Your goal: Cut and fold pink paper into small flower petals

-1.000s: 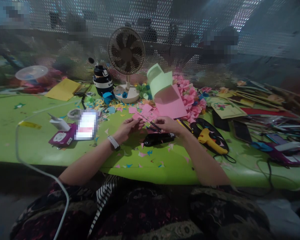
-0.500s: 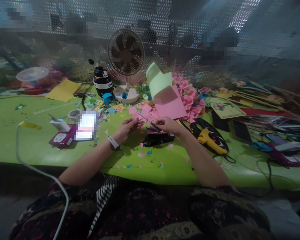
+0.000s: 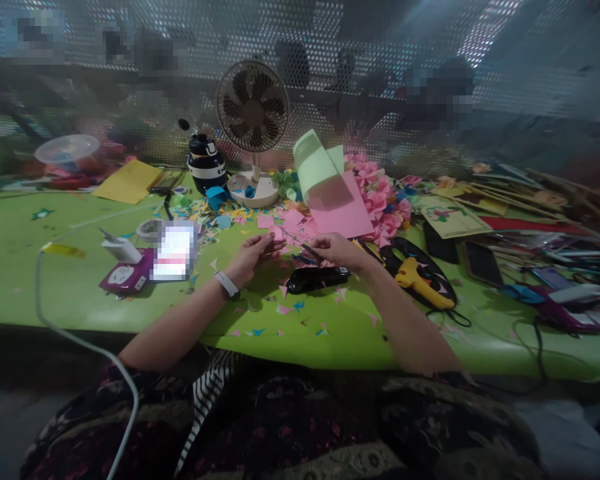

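Note:
My left hand [image 3: 254,255] pinches a small piece of pink paper [image 3: 277,233] between thumb and fingers. Held in my right hand [image 3: 336,252] is a pair of scissors [image 3: 306,247], its blades pointing up and left toward the pink piece. Whether the blades touch the paper I cannot tell. A long glossy black object [image 3: 316,280], perhaps a stapler, lies just below the hands. Pink sheets [image 3: 353,217] and a curled pale green sheet [image 3: 314,163] are behind the right hand, beside a heap of pink paper flowers [image 3: 383,203].
Paper scraps [image 3: 220,227] litter the green table [image 3: 340,333]. A fan [image 3: 253,110] and a black bottle [image 3: 206,167] stand at the back. At left are a lit phone [image 3: 173,250] and a purple pouch [image 3: 127,273]; at right, a yellow glue gun [image 3: 423,283] and a dark phone [image 3: 481,262].
The pink piece now shows more clearly at my left fingertips, which have turned slightly. The scissors in my right hand have shifted only a little. Everything else stays in place.

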### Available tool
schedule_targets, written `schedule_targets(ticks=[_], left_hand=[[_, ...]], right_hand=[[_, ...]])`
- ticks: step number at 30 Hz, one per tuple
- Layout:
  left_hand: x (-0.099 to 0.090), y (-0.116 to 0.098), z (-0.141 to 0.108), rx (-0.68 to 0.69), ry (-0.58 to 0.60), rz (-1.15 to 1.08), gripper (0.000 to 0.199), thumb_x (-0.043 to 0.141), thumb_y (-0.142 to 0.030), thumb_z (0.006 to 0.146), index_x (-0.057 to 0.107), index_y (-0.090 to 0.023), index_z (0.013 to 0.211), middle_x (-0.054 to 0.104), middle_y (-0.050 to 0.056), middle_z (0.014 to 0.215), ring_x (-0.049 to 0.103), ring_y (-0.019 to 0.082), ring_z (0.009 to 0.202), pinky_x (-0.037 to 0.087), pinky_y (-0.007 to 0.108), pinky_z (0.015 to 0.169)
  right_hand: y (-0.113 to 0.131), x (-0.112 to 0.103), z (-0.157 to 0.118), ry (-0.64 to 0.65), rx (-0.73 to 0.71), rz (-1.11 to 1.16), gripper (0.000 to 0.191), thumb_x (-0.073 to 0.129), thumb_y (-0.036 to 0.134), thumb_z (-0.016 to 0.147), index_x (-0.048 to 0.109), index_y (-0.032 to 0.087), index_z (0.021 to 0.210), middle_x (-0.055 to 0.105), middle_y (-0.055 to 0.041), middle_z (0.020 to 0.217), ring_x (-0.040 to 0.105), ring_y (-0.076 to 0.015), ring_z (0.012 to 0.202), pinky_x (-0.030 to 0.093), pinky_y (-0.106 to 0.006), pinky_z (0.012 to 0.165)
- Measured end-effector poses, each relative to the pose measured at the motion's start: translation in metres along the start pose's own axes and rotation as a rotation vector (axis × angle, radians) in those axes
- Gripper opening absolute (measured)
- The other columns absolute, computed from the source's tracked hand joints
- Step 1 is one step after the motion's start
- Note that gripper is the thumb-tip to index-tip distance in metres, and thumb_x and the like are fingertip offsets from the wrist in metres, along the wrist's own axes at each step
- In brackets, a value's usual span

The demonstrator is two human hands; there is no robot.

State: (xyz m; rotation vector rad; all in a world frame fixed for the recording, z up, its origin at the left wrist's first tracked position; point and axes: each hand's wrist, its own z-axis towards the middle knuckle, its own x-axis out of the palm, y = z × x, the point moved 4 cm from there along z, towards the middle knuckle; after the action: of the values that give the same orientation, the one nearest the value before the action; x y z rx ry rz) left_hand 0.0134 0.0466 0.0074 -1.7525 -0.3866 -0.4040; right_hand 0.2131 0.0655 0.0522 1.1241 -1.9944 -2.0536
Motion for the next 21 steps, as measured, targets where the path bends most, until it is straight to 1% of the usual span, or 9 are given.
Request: schedule_targets(ticks=[6,11,16,21], left_hand=[[0.0023,0.0051,-0.0004,-0.025,0.039,0.017,0.010,0.070,-0.020,0.086,0.067,-0.012,0.082,0.076,0.008,0.082,0.073,0.013,0.072,0.059,0.023,0.070],[0.0029,0.0073,0.0005,-0.033,0.070,0.034,0.010,0.071,-0.020,0.086,0.067,-0.011,0.084,0.076,0.008,0.084,0.072,0.012,0.070,0.058,0.021,0.065],[0.0017,0.0056,0.0002,-0.013,0.060,0.017,0.015,0.075,-0.024,0.082,0.066,-0.012,0.082,0.075,0.008,0.084,0.073,0.014,0.074,0.059,0.023,0.069],[0.0005,0.0046,0.0004,0.005,0.063,0.013,0.019,0.078,-0.027,0.078,0.066,-0.013,0.083,0.074,0.007,0.084,0.072,0.014,0.075,0.059,0.023,0.068]], right_hand=[[-0.0010,0.0014,0.0002,0.030,0.027,-0.045,0.055,0.070,0.069,0.065,0.058,0.016,0.068,0.055,0.0013,0.064,0.050,-0.0121,0.062,0.036,-0.026,0.060],[0.0032,0.0022,-0.0001,0.039,0.012,-0.027,0.054,0.071,0.068,0.065,0.057,0.016,0.066,0.054,0.0019,0.062,0.048,-0.0117,0.060,0.035,-0.026,0.059],[0.0040,0.0012,-0.0007,0.016,-0.014,0.000,0.053,0.074,0.067,0.064,0.055,0.017,0.064,0.052,0.0026,0.060,0.046,-0.0110,0.058,0.034,-0.027,0.058],[0.0024,-0.0003,-0.0008,0.021,-0.045,0.021,0.054,0.074,0.066,0.065,0.053,0.017,0.062,0.051,0.0028,0.061,0.047,-0.0110,0.059,0.035,-0.026,0.059]])
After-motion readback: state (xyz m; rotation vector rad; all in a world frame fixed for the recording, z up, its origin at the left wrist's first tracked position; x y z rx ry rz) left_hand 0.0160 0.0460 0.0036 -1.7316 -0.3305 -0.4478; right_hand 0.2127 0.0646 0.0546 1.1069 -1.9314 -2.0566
